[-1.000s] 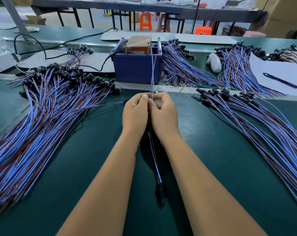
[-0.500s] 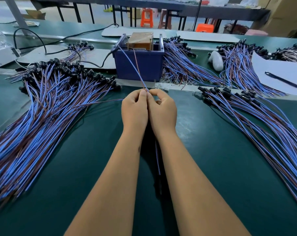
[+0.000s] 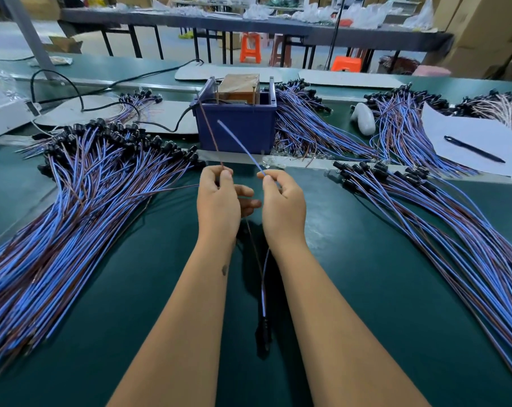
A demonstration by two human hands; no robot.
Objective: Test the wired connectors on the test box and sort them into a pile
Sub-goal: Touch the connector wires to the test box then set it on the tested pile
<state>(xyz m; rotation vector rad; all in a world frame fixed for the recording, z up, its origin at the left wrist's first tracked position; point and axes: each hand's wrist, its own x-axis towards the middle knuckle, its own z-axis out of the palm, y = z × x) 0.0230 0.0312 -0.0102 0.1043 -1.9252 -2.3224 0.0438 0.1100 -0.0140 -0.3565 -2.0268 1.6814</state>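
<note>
Connector (image 3: 263, 333) hangs between the forearms, left hand (image 3: 219, 201) pinching its brown wire (image 3: 209, 127), right hand (image 3: 282, 204) its blue wire (image 3: 238, 143), near the test box (image 3: 237, 124); large piles (image 3: 72, 207) flank the worktop (image 3: 366, 274), so much apparently remains.

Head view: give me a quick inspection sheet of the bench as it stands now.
Surface: green mat, bare between the piles.
Job's things: blue test box ahead; large wire pile at left, another pile at right, more bundles behind.
Clutter: paper sheet with a pen; white object.
Hands: left hand pinches the brown wire; right hand pinches the blue wire; their black connector hangs between the forearms.
Cables: black power cord runs to the box.
Surroundings: long tables, orange stools, cartons.
</note>
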